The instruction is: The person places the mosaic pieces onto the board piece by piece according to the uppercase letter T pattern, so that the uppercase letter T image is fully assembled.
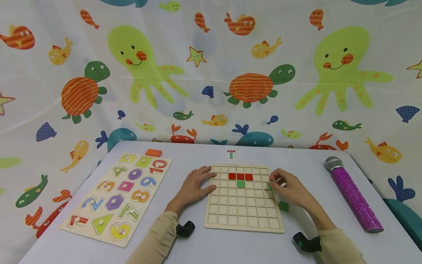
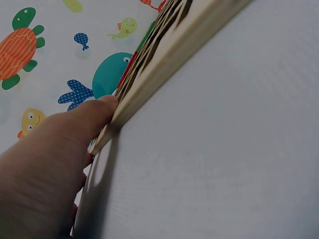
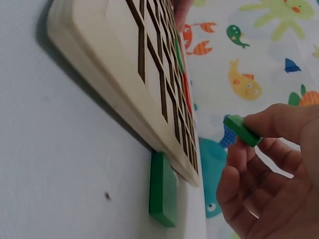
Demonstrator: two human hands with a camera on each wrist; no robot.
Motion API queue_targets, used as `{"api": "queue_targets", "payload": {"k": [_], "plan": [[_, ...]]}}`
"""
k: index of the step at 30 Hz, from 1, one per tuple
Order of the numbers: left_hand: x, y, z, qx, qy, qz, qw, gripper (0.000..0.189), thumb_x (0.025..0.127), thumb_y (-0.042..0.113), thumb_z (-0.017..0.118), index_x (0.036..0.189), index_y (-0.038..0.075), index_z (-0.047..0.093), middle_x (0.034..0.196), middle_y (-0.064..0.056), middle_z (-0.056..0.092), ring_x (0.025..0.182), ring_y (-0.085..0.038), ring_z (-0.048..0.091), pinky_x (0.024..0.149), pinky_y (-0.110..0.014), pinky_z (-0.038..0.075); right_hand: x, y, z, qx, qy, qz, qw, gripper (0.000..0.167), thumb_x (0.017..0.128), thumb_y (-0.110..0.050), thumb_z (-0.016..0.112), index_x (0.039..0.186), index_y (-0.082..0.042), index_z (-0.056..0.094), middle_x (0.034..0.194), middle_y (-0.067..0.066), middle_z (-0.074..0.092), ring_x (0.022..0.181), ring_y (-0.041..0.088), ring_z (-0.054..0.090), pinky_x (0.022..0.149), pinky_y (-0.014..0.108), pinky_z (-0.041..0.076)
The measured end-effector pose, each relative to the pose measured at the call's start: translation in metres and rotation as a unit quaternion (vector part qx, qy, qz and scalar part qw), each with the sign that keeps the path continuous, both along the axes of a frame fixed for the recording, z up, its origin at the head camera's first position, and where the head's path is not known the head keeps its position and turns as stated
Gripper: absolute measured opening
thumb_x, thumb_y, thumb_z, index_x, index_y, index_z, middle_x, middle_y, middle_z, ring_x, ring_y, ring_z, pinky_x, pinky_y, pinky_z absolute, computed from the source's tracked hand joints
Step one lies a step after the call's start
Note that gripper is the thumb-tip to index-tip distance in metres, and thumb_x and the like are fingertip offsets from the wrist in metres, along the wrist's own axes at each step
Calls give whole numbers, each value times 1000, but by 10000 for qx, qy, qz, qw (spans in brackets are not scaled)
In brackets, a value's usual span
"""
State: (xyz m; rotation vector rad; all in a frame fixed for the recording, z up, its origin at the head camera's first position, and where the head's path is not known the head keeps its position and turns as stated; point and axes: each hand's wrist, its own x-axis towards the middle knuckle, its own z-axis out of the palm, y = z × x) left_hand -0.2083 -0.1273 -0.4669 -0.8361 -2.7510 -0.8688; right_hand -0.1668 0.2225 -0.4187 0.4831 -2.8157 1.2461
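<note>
A wooden grid board [image 1: 230,211] lies on the table with three red tiles [image 1: 240,177] in a row and one green tile [image 1: 241,183] under the middle one. My left hand [image 1: 197,185] rests at the board's left edge, its fingers extended and the thumb against the side. Between thumb and fingertips, my right hand [image 1: 291,189] pinches another green tile [image 3: 241,130], held up near the board's right edge. On the table right beside that edge lies a loose green tile [image 3: 163,191].
A small pattern card [image 1: 231,155] lies behind the board. To the left is a number-and-shape puzzle board [image 1: 110,216], with an orange block [image 1: 153,153] at its far end. A glittery purple microphone [image 1: 357,200] lies at the right. A patterned cloth [image 1: 217,121] hangs behind the table.
</note>
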Motion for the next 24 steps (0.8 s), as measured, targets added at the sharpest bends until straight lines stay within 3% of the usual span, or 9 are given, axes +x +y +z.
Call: {"api": "queue_targets", "payload": {"k": [11, 24], "plan": [[1, -1, 1, 31, 7, -22, 10000, 46, 87, 41, 64, 129, 20, 59, 145, -9, 46, 140, -30, 34, 112, -57, 22, -3, -16, -2, -78, -304, -4, 9995, 9, 90, -15, 63, 96, -11, 59, 91, 2, 63, 83, 15, 56, 69, 25, 47], [0, -1, 0, 39, 3, -18, 10000, 47, 87, 42, 63, 129, 20, 58, 146, -8, 45, 141, -29, 33, 112, -57, 22, -6, -32, -6, -378, -483, 663, 9959, 15, 91, -9, 59, 105, -6, 57, 94, 6, 60, 77, 13, 55, 66, 21, 49]]}}
